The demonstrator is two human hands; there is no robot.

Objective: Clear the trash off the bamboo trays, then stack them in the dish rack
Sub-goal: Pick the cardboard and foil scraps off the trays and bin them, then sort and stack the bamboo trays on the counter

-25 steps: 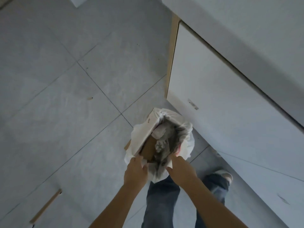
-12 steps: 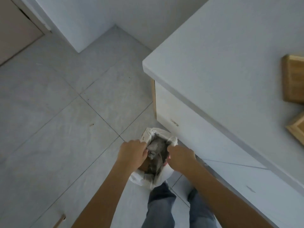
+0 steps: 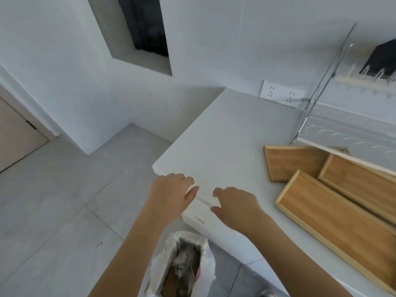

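Three bamboo trays lie on the white counter (image 3: pixel 225 133) at the right: a long one (image 3: pixel 338 219) nearest me, a second (image 3: pixel 362 179) behind it and a third (image 3: pixel 293 161) further left. None shows trash. The dish rack (image 3: pixel 351 125), wire-framed with white pegs, stands behind them at the right edge. My left hand (image 3: pixel 171 191) and my right hand (image 3: pixel 235 204) hover with fingers apart over the counter's front edge, holding nothing. A white trash bag (image 3: pixel 182 264) with grey and brown scraps stands on the floor below my arms.
A double wall socket (image 3: pixel 280 94) sits above the counter's back. A dark item (image 3: pixel 383 58) rests on the rack's upper tier. Grey floor tiles spread to the left, with a door (image 3: pixel 15 133) at the far left and a wall recess (image 3: pixel 145 33) above.
Both hands have let go of the trash bag's rim and risen to the counter edge. My view has lifted from the floor to the counter, trays and rack.
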